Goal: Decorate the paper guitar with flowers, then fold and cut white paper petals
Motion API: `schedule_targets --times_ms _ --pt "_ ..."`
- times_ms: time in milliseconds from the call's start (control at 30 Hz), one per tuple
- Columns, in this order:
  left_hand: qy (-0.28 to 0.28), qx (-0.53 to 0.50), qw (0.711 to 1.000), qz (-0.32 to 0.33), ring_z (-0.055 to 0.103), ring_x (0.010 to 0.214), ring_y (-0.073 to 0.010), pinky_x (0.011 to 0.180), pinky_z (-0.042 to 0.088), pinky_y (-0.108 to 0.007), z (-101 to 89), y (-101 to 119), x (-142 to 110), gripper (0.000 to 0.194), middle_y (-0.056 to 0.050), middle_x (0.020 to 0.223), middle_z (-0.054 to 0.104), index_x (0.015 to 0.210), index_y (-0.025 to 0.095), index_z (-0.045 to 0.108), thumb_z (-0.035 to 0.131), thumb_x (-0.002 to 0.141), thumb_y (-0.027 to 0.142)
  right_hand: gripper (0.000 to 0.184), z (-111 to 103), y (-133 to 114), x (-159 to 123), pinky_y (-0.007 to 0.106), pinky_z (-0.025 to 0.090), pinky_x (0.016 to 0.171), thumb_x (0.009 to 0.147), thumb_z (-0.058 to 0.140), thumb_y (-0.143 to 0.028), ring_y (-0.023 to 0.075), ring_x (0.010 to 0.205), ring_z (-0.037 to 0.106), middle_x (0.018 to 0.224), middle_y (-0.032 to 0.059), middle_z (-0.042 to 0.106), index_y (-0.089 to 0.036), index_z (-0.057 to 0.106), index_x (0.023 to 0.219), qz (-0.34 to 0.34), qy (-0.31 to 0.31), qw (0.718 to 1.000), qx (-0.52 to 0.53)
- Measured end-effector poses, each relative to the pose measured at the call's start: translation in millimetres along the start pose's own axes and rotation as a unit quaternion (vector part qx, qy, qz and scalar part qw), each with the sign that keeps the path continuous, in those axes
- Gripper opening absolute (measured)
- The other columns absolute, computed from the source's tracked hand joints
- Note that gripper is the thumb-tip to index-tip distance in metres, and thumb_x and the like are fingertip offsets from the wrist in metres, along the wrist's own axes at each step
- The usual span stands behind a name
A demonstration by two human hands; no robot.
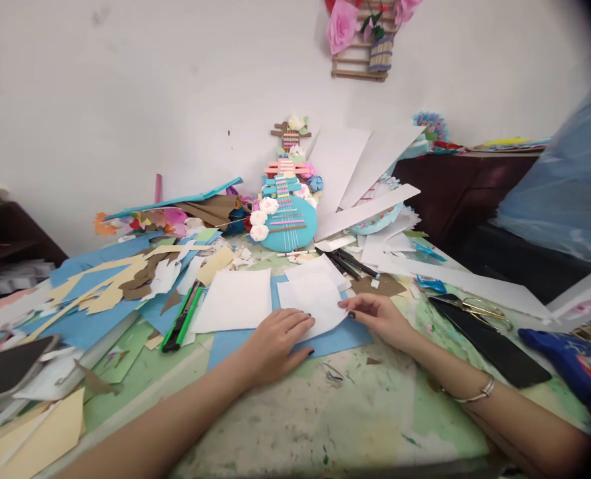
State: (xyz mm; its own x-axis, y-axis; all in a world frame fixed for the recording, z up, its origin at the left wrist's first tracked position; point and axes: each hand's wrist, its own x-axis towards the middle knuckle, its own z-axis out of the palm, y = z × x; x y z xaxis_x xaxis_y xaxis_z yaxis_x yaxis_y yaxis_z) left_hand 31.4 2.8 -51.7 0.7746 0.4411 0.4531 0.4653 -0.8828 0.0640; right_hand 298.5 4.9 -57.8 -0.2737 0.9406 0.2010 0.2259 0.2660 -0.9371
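Note:
My left hand [279,342] lies flat over the lower left part of a white paper sheet [309,299], fingers stretched out and thumb apart. At the sheet's right edge, my right hand [379,319] pinches the paper between thumb and fingers; the edge curls up slightly there. Beneath it is a blue paper sheet [345,338]. A stack of white paper squares [238,299] sits just left, and another white piece [320,268] shows behind the held sheet. To the left of the squares rests a green-and-black utility knife [182,318].
Paper scraps [106,286] cover the table's left side near a phone [10,369]. A blue paper lute model [290,223] leans at the wall. Black pens [348,263], gold-handled scissors [485,313], a black case [495,346] and a blue packet [565,362] lie to the right.

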Motion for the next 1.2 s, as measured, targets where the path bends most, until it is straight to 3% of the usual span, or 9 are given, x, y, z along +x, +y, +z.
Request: schedule_targets --times_ms 133,267,333,400,600,767,933,1033,1200 --pt "0.006 0.011 1.000 -0.015 0.049 0.113 -0.0280 0.095 0.042 -0.044 2.9 15.0 5.0 0.051 -0.014 0.124 0.055 0.127 0.013 0.043 0.053 0.083 0.036 0.005 8.0 -11.2 1.4 0.040 0.046 0.092 0.085 0.051 -0.021 0.0219 0.110 0.058 0.115 0.0109 0.063 -0.019 0.056 0.087 -0.094 0.011 0.992 -0.080" --pt "0.033 0.040 0.999 -0.006 0.053 0.105 -0.0278 0.088 0.045 -0.044 6.8 20.6 7.2 0.035 -0.014 0.115 0.059 0.117 0.012 0.049 0.050 0.084 0.026 0.018 10.2 -22.7 -2.8 0.039 0.039 0.102 0.083 0.045 -0.008 0.0206 0.120 0.050 0.125 0.0092 0.058 -0.021 0.055 0.092 -0.263 -0.023 0.930 -0.254" --pt "0.039 0.033 0.999 0.004 0.053 0.104 -0.0269 0.088 0.045 -0.043 6.8 20.2 6.2 0.033 -0.014 0.114 0.060 0.114 0.011 0.050 0.049 0.085 0.026 0.020 6.6 -24.2 -7.0 0.040 0.037 0.104 0.082 0.044 -0.006 0.0209 0.124 0.045 0.130 0.0092 0.053 -0.020 0.054 0.092 -0.303 -0.041 0.910 -0.281" --pt "0.028 0.019 0.999 0.006 0.052 0.108 -0.0267 0.091 0.044 -0.042 6.0 18.8 5.2 0.036 -0.014 0.117 0.058 0.116 0.011 0.049 0.050 0.085 0.028 0.018 1.2 -22.3 -10.4 0.040 0.038 0.103 0.081 0.045 -0.006 0.0221 0.123 0.048 0.129 0.0091 0.054 -0.020 0.053 0.089 -0.272 -0.034 0.919 -0.285" --pt "-0.037 0.001 0.999 -0.004 0.051 0.113 -0.0274 0.095 0.041 -0.045 3.6 10.6 4.7 0.024 -0.009 0.108 0.065 0.102 0.016 0.058 0.047 0.086 0.029 0.010 -5.9 -12.4 -9.0 0.038 0.049 0.084 0.078 0.048 -0.012 0.0231 0.104 0.061 0.100 0.0070 0.068 -0.021 0.051 0.078 -0.037 -0.006 0.973 -0.230" --pt "-0.034 0.000 0.999 -0.026 0.051 0.116 -0.0303 0.100 0.035 -0.052 -1.8 -0.1 0.5 0.026 -0.008 0.100 0.068 0.091 0.018 0.063 0.050 0.085 0.040 0.005 -2.4 -15.3 -6.9 0.037 0.044 0.090 0.075 0.054 -0.016 0.0225 0.104 0.060 0.099 0.0052 0.068 -0.020 0.057 0.075 -0.003 0.025 0.984 -0.175" --pt "0.007 -0.004 0.999 -0.031 0.051 0.113 -0.0315 0.096 0.039 -0.050 -3.4 4.0 0.7 0.041 -0.014 0.112 0.063 0.107 0.014 0.060 0.055 0.080 0.045 0.015 -0.1 -12.7 -4.1 0.031 0.047 0.070 0.076 0.061 -0.031 0.0190 0.079 0.061 0.086 0.0060 0.067 -0.017 0.064 0.082 0.033 0.038 0.995 -0.082" --pt "0.015 -0.036 0.999 -0.023 0.053 0.104 -0.0269 0.088 0.045 -0.044 2.1 9.9 2.3 0.036 -0.013 0.110 0.064 0.110 0.014 0.058 0.055 0.082 0.036 0.023 0.6 -6.9 -0.9 0.027 0.044 0.061 0.073 0.065 -0.039 0.0157 0.071 0.059 0.080 0.0050 0.066 -0.017 0.061 0.078 0.055 0.046 0.997 0.002" --pt "0.032 -0.096 0.994 -0.048 0.058 0.087 -0.0191 0.080 0.047 -0.037 8.4 5.3 1.8 0.018 -0.007 0.089 0.069 0.086 0.018 0.064 0.046 0.085 0.016 0.024 -1.7 -3.4 1.1 0.027 0.045 0.062 0.070 0.068 -0.037 0.0142 0.068 0.059 0.075 0.0038 0.066 -0.016 0.058 0.076 0.076 0.039 0.996 0.021"
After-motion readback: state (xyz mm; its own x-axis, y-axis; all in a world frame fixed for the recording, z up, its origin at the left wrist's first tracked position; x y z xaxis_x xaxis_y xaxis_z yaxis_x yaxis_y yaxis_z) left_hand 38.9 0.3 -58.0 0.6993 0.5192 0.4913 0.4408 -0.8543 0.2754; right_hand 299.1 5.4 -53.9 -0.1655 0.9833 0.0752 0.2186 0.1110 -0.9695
